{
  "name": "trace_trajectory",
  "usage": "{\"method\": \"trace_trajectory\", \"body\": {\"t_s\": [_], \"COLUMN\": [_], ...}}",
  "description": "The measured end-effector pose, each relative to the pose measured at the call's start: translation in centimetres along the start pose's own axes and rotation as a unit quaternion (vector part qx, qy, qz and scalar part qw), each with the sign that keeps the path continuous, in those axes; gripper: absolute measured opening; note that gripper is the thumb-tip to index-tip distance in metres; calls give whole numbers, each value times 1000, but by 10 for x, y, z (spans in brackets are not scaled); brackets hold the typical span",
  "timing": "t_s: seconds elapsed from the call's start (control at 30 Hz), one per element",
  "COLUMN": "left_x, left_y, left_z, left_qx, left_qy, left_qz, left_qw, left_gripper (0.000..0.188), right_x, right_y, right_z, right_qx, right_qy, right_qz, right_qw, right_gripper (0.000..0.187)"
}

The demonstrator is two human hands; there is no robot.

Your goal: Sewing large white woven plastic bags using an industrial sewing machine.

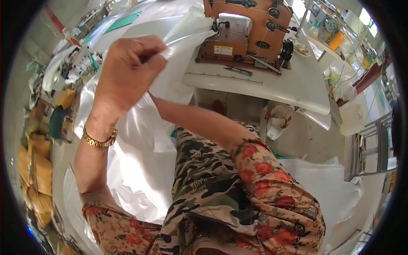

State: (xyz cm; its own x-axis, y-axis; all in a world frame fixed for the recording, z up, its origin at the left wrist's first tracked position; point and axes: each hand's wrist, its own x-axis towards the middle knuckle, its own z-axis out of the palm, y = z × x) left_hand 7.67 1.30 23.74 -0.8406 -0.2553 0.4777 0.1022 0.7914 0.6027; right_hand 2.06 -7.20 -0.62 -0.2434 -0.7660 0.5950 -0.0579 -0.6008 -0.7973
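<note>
My left hand [127, 74], with a gold watch [100, 138] on its wrist, is raised left of a brown sewing machine [250, 40]. Its fingers are closed in a pinch on the edge of a shiny, translucent white sheet [136, 148]. This sheet runs from the machine's needle area past my hand and hangs in folds beside my lap. My right forearm [195, 117] crosses leftward below the machine table. Behind the left hand and the sheet, my right hand is hidden, so its fingers do not show.
Thread snips [238, 70] lie on the pale machine table [293, 87], just above a printed ruler scale [225, 78]. A white container [276, 129] is under the table. Brown sacks [40, 170] are piled at the left. A grey metal frame [369, 148] stands at the right.
</note>
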Motion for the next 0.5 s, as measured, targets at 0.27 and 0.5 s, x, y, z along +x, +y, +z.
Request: {"method": "trace_trajectory", "body": {"t_s": [0.27,0.5], "left_x": [-56,-123], "left_y": [-9,-81], "left_z": [31,90], "left_qx": [307,313], "left_qy": [-213,-138], "left_qz": [150,101], "left_qw": [916,934], "left_gripper": [15,23], "right_x": [-51,-142], "right_y": [36,65], "right_z": [-18,-43], "right_qx": [-221,-386], "right_qy": [-27,-124], "right_qz": [-86,-110], "right_qw": [971,908], "right_gripper": [30,27]}}
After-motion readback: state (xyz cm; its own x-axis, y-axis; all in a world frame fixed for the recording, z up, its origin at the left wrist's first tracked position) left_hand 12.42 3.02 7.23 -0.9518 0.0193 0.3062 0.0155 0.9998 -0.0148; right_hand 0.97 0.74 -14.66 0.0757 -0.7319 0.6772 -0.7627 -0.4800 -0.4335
